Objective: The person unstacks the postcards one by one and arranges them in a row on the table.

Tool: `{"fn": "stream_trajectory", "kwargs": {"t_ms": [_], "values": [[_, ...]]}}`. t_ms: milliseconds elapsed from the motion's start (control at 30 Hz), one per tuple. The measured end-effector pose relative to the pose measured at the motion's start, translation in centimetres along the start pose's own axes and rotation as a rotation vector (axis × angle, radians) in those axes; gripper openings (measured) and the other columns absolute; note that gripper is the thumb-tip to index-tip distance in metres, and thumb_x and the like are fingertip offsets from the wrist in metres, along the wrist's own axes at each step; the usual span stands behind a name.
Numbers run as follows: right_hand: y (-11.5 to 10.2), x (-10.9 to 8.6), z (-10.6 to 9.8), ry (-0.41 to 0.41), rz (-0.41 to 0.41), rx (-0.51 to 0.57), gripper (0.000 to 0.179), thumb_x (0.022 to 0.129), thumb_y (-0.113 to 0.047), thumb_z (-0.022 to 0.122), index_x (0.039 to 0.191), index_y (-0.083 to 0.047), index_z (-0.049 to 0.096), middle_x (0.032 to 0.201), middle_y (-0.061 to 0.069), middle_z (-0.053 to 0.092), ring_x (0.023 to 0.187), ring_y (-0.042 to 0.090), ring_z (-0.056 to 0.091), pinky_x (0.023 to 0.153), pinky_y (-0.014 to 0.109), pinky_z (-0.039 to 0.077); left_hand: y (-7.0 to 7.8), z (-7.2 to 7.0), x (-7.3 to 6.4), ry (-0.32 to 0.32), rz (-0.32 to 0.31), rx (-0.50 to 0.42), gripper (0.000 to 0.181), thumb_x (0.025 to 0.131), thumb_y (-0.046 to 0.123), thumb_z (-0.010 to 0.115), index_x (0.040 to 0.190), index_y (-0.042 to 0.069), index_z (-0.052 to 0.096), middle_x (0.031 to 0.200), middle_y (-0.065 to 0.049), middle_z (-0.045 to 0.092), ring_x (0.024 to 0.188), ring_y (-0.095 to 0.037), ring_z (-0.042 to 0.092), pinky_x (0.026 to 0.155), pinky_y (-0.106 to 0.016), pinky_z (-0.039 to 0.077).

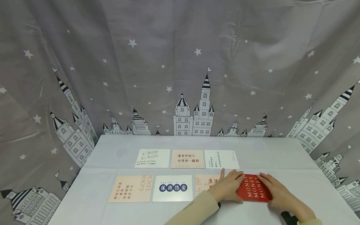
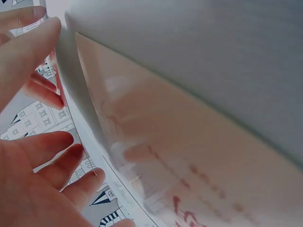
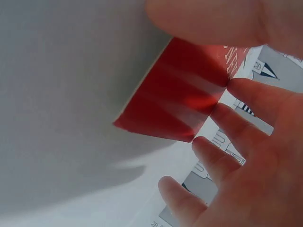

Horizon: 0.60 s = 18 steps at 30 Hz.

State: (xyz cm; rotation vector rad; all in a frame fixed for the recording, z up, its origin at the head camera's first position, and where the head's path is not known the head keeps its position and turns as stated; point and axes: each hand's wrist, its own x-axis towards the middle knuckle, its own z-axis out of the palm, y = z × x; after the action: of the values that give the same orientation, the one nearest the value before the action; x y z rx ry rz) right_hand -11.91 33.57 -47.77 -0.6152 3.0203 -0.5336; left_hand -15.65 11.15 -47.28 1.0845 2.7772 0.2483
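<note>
A red card (image 1: pixel 253 188) printed with repeated "MONEY" lettering lies on the white table at the right end of the front row. My left hand (image 1: pixel 229 187) is at its left edge, fingertips by the far corner and thumb by the near one. At the right edge is my right hand (image 1: pixel 281 191). The right wrist view shows its extended fingertips touching the far edge of the red card (image 3: pixel 175 94), with the thumb over the near edge. A peach card (image 1: pixel 203 180) is partly hidden beneath my left forearm and hand. In the left wrist view, that hand's fingers (image 2: pixel 47 142) are loosely extended.
Left of the peach card, the front row holds a white card with blue circles (image 1: pixel 172 195) and another peach card (image 1: pixel 130 189). Behind are a handwritten white card (image 1: pixel 153 158), a peach card (image 1: pixel 187 153) and a white card (image 1: pixel 225 160). A grey castle-print curtain (image 1: pixel 152 78) surrounds the table.
</note>
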Motion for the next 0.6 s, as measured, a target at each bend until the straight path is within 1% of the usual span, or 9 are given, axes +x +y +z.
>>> {"fn": "stream_trajectory", "kwargs": {"t_ms": [333, 500, 600], "values": [[1.03, 0.27, -0.11, -0.055, -0.004, 0.015, 0.086, 0.049, 0.004, 0.079, 0.129, 0.010, 0.049, 0.132, 0.031, 0.044, 0.117, 0.058, 0.039, 0.087, 0.067, 0.041, 0.13, 0.52, 0.68, -0.019, -0.003, -0.022, 0.088, 0.075, 0.054, 0.075, 0.148, 0.022, 0.038, 0.151, 0.010, 0.031, 0.139, -0.011, 0.025, 0.112, -0.048, 0.022], [1.08, 0.37, -0.26, -0.084, 0.010, 0.029, 0.086, 0.052, 0.000, 0.082, 0.131, 0.009, 0.048, 0.133, 0.032, 0.042, 0.117, 0.059, 0.038, 0.087, 0.069, 0.040, 0.39, 0.58, 0.86, -0.033, -0.002, -0.014, 0.089, 0.074, 0.056, 0.074, 0.148, 0.023, 0.037, 0.152, 0.010, 0.029, 0.139, -0.011, 0.025, 0.113, -0.049, 0.021], [0.92, 0.32, -0.35, -0.085, 0.011, 0.046, 0.085, 0.054, -0.001, 0.083, 0.131, 0.009, 0.048, 0.133, 0.032, 0.042, 0.117, 0.059, 0.038, 0.087, 0.069, 0.040, 0.54, 0.47, 0.82, -0.036, 0.000, -0.006, 0.089, 0.073, 0.057, 0.074, 0.148, 0.023, 0.038, 0.152, 0.010, 0.030, 0.139, -0.010, 0.026, 0.113, -0.048, 0.021]]}}
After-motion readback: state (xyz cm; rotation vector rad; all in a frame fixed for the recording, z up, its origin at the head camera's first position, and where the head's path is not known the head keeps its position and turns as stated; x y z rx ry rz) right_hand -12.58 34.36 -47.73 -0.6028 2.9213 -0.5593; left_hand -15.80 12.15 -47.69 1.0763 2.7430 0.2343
